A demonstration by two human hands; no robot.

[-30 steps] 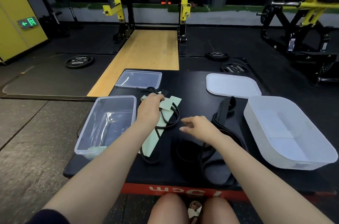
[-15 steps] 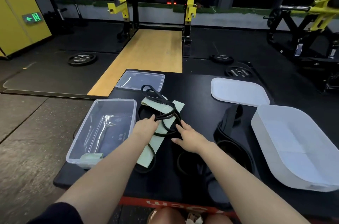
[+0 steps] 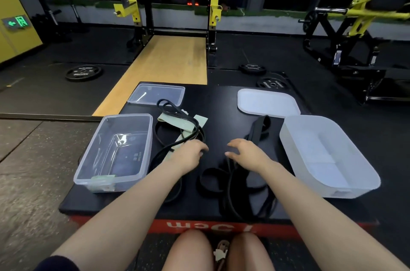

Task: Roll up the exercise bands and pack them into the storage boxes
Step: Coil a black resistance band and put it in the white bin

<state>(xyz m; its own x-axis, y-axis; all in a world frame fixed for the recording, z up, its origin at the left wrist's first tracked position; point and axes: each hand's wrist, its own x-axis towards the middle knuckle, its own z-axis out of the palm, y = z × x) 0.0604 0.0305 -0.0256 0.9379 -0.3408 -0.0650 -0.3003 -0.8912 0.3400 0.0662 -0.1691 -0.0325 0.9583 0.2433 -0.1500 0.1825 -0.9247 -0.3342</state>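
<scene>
Over the bands, loosely spread hands

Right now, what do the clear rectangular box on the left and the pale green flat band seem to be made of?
Clear rectangular box: looks like glossy transparent hard plastic; the dark platform shows through and its walls glint. Pale green flat band: probably matte woven fabric or elastic, lying limp without shine.

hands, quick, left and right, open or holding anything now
Left hand: fingers curled down at the bands, grip cannot be told.
Right hand: open, fingers spread, holding nothing.
</scene>
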